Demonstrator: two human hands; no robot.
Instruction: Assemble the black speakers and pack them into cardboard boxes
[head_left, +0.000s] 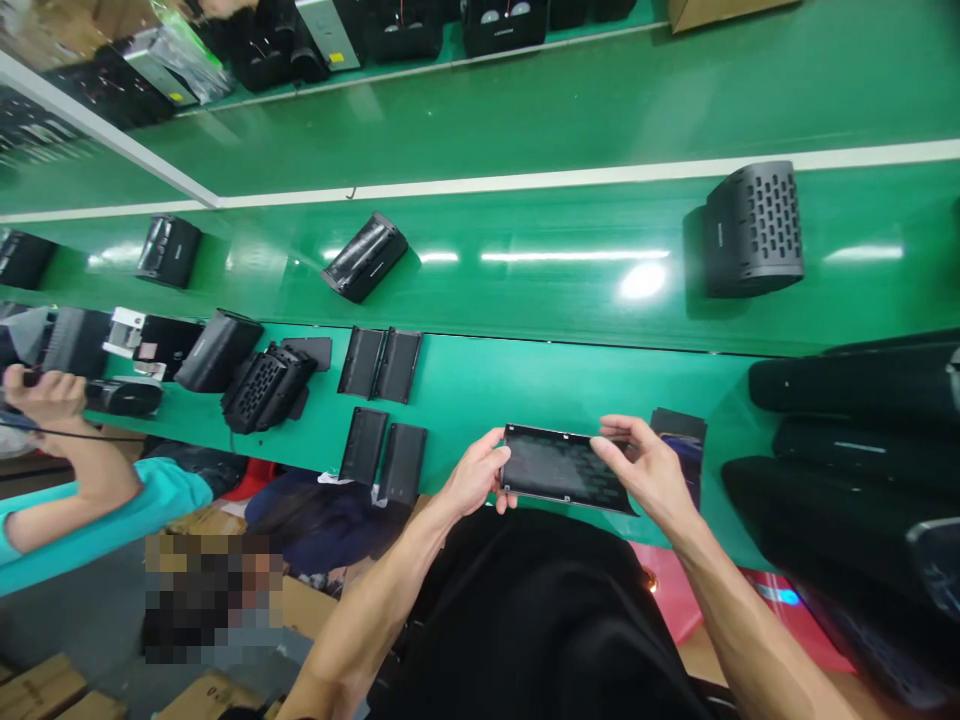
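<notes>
A flat black rectangular panel is held level over the front edge of the green table. My left hand grips its left end, thumb on top and fingers below. At the right end, my right hand holds it with the thumb on the upper face. Small light spots line the panel's long edges. Just right of it, a dark stack of flat pieces lies partly behind my right hand. Several similar black panels rest on the table to the left.
Black perforated housings stand farther left, beside a person's hand and teal sleeve. Large black cases crowd the right side. Black units, one with a perforated end, sit on the green belt behind the table.
</notes>
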